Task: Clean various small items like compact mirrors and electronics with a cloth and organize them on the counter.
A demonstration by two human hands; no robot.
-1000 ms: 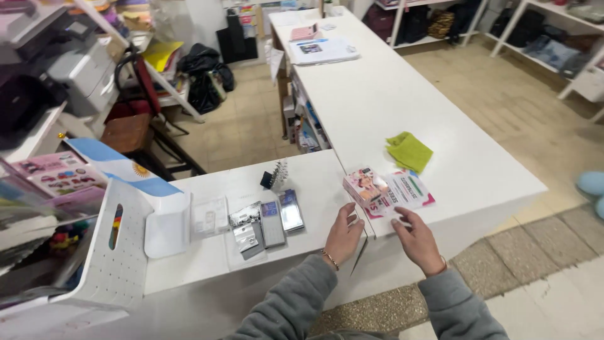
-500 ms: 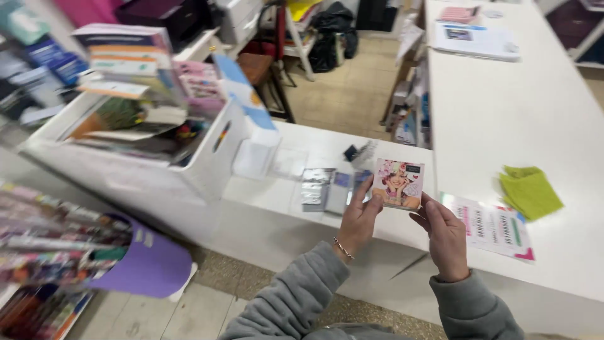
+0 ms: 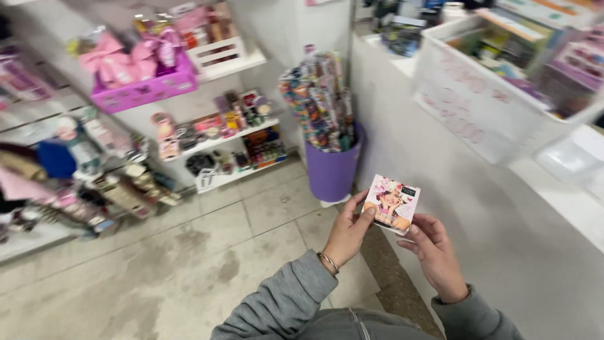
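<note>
One small pink illustrated square box (image 3: pixel 392 203)

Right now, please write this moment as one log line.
left hand: holds small box | right hand: holds same box | behind: purple bucket on floor | right: white counter

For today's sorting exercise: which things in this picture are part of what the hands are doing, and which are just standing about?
In hand:
left hand
right hand
small picture box, held between both hands

Standing about:
purple bucket of patterned rolls
pink basket on a shelf
white crate on the counter
shelves of small goods
</note>
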